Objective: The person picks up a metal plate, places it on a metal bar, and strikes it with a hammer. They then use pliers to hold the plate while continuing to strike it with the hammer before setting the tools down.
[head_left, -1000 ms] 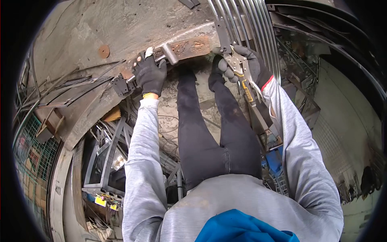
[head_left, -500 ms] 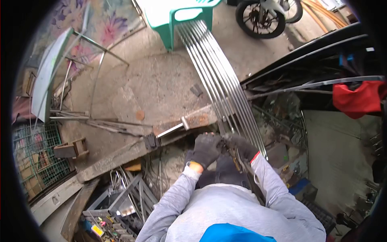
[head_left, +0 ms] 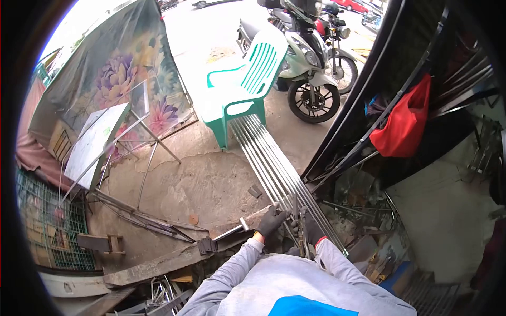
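My left hand (head_left: 271, 223), in a dark glove, is at the left edge of a row of shiny metal tubes (head_left: 266, 158). Its fingers are curled, and what lies in them is hidden. My right hand (head_left: 314, 230), gloved with a red cuff edge, is closed around a long, narrow dark tool (head_left: 301, 231) whose kind I cannot make out. That tool stands roughly upright over the tubes, between both hands. A hammer (head_left: 232, 229) with a metal handle lies on the concrete ledge to the left.
A green-and-white plastic chair (head_left: 240, 108) stands at the tubes' far end. Motorcycles (head_left: 313, 100) are parked beyond it. A tilted metal-legged table (head_left: 95, 147) is at left. A red cloth (head_left: 403, 124) hangs at right. A wooden block piece (head_left: 100, 243) lies near a green wire rack (head_left: 50, 221).
The view has tilted up, bringing the whole chair and the motorcycles into sight. My hands have moved apart; the left now reaches forward by the tubes.
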